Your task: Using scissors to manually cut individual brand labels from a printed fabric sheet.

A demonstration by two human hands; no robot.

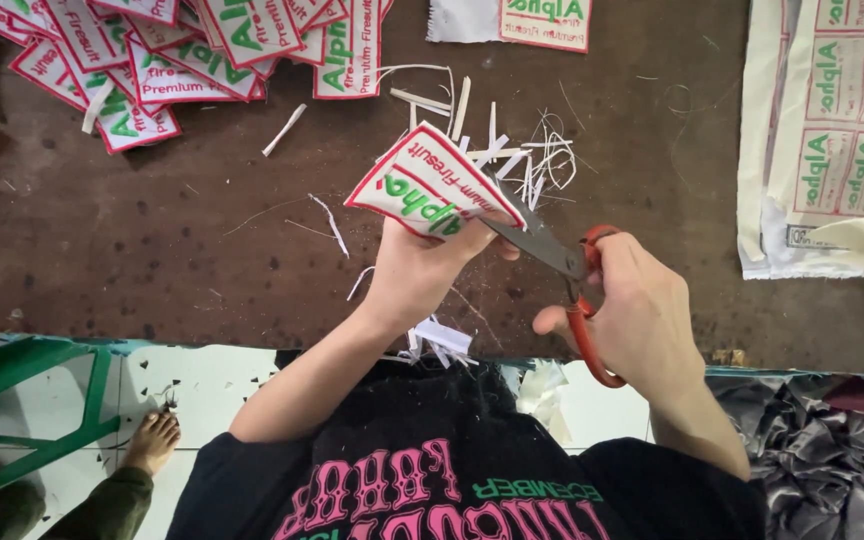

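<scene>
Pinched in the left hand [422, 270], a white embroidered cloth patch with a red border and green lettering [430, 183] is held up over the brown worktable [152, 250], while the right hand [642, 310] is closed through the loops of orange-handled scissors [567, 275], blades nearly shut at the patch's edge. Trimming the border looks underway; turning the patch seems needed next. Finished patches [152, 50] lie heaped far left, white offcuts [522, 150] in the middle, an uncut sheet of patches [842, 130] right; no containers show
</scene>
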